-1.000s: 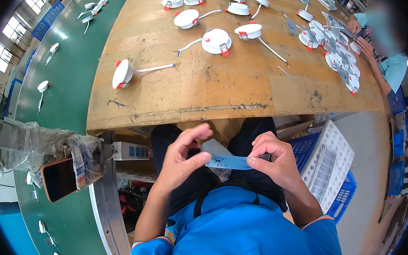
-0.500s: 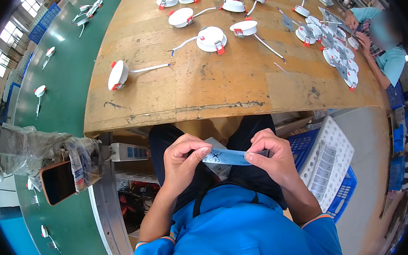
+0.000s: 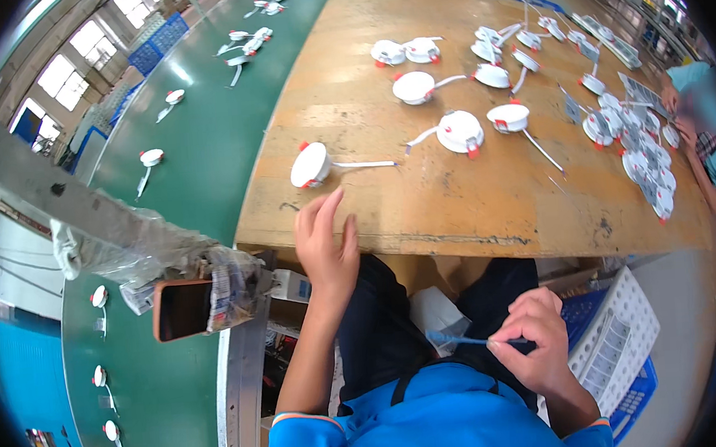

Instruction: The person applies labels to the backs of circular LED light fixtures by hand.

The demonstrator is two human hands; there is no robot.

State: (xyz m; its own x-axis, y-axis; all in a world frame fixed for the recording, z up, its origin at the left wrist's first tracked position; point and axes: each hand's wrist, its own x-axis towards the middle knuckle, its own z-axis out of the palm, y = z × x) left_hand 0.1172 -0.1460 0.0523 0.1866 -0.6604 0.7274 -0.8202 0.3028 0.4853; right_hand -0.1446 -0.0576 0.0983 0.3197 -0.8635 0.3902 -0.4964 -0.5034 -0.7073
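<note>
My right hand (image 3: 535, 340) is closed in a pinch on one end of a thin blue printed label (image 3: 459, 338), held nearly edge-on above my lap. My left hand (image 3: 326, 239) is over the near edge of the wooden table, fingers stretched and apart, with nothing in it. Just beyond its fingertips stands a round white downlight (image 3: 310, 165) with red clips, tipped on its side, its white cable (image 3: 364, 165) pointing right. Farther right, another white downlight (image 3: 460, 132) lies on the tabletop.
Several more downlights lie farther back, and a grey-and-white pile of them (image 3: 647, 154) sits by a co-worker (image 3: 698, 104) at right. A green conveyor (image 3: 180, 212) carries spaced lamps on the left. A phone (image 3: 184, 309) hangs on a wrapped metal bar. White perforated tray (image 3: 619, 333) lies at right.
My left hand has let go of the label and moved forward to the table edge near the closest downlight. The right hand keeps the label, now turned edge-on. The head view has shifted.
</note>
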